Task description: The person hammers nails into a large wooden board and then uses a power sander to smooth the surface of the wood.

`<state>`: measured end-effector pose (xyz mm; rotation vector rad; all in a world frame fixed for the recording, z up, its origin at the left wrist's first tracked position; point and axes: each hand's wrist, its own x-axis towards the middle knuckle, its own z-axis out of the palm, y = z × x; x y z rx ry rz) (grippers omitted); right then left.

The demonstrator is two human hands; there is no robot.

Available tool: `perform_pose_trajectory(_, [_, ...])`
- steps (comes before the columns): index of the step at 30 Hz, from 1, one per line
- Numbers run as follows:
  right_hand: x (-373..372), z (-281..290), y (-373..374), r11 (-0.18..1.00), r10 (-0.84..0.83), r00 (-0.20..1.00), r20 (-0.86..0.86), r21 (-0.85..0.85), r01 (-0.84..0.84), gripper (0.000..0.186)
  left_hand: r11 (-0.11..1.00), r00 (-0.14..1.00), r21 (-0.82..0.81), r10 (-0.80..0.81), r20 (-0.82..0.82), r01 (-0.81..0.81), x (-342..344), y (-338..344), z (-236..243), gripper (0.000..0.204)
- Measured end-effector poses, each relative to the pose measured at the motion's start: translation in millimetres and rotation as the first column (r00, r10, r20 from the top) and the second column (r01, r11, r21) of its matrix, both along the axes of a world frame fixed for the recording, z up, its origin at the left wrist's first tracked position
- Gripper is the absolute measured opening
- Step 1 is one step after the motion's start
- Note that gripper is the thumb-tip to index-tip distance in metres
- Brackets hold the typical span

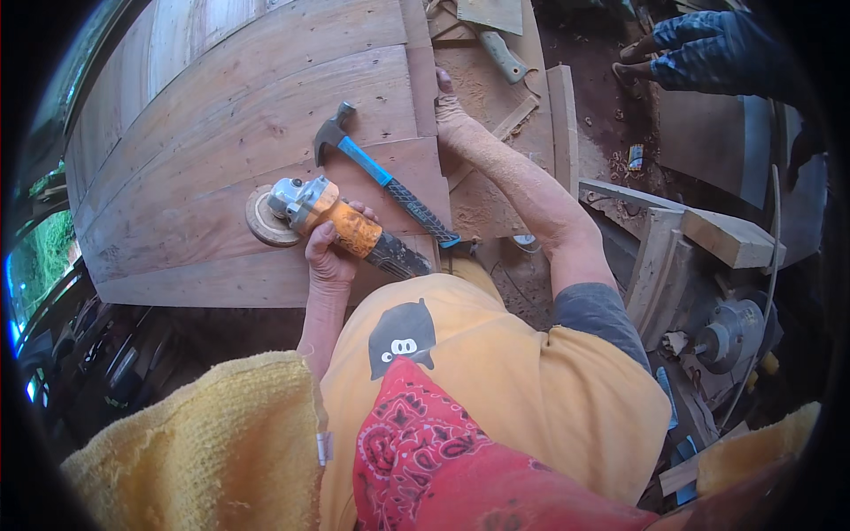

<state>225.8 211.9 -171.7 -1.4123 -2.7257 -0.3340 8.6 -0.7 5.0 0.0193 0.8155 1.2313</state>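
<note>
My left hand (pixel 332 243) grips an orange angle grinder (pixel 354 228) with a round tan pad (pixel 268 221), just above a slanted wooden panel (pixel 177 168) made of boards. A claw hammer (pixel 403 199) with a blue and black handle lies on the panel beside the grinder. My right hand (pixel 450 111), dusted with sawdust, reaches to the panel's right edge. One digit points up along that edge; the other fingers are hidden, so its grip is unclear.
A handsaw (pixel 503 55) and wood offcuts (pixel 518 115) lie on a dusty board (pixel 478 212) right of the panel. Another person's legs and bare feet (pixel 691 57) are at upper right. Timber (pixel 722 239) and a round metal machine part (pixel 728 332) sit at lower right.
</note>
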Motion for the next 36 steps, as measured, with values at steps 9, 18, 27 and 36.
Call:
perform_pose_trajectory(9, [17, 15, -49, 0.949, 0.308, 0.937, -0.164, -0.018, -0.315, 0.072, 1.0, 1.0, -0.001, 0.009, 0.007, -0.009, 1, -1, 0, 0.062])
perform_pose_trajectory(18, [29, 17, -97, 0.873, 0.481, 0.864, -0.148, -0.015, -0.488, 0.068, 1.0, 1.0, 0.005, -0.006, -0.012, 0.007, -1, -2, -2, 0.065])
perform_pose_trajectory(27, [42, 26, -104, 0.891, 0.421, 0.907, 0.018, 0.182, -0.417, 0.064, 1.0, 1.0, 0.019, 0.022, -0.009, -0.022, 2, -1, 0, 0.063])
perform_pose_trajectory(36, [71, 102, -128, 0.743, 0.407, 0.862, -0.3, -0.44, -0.504, 0.084, 0.999, 1.0, 0.034, -0.013, -0.026, 0.014, 1, -1, -1, 0.068])
